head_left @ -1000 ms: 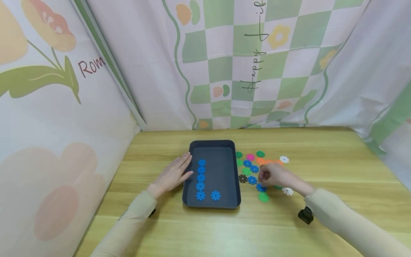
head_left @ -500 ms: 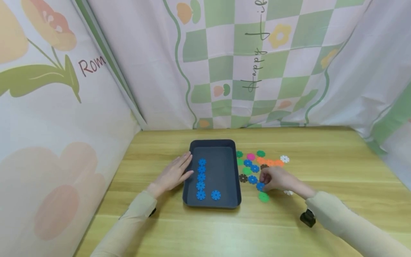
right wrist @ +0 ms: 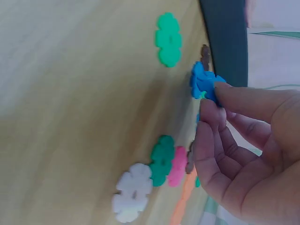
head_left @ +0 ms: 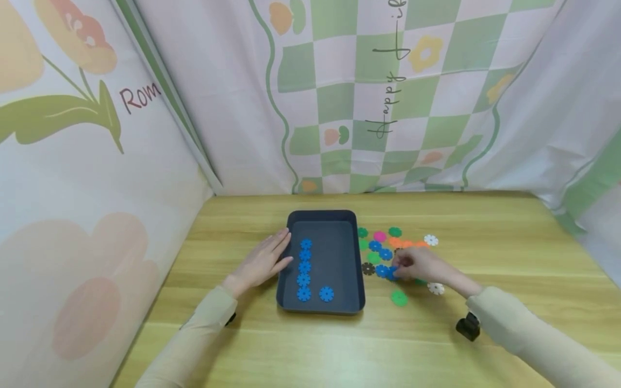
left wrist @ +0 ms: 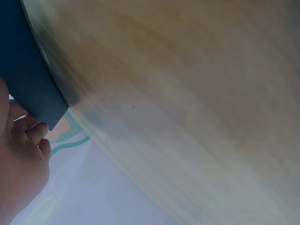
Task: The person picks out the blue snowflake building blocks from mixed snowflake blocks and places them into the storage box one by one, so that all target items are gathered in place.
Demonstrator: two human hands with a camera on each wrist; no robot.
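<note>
Ok, from my end L hand (head_left: 259, 265) has fingers straight, touching dark tray's (head_left: 335, 248) left side; R hand (head_left: 419, 264) pinches a blue disc (right wrist: 208, 86) amid mixed-color pcs (head_left: 399, 298) right of tray. In tray I count 6 blue pcs (head_left: 304, 267): 5 in a column at left, 1 right of its near end.

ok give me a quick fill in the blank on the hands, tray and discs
The right hand pinches a ____ disc.
The left hand touches the ____ edge of the tray.
A column of ____ blue discs lies inside, with one more disc beside it.

Missing words: blue; left; five
</note>
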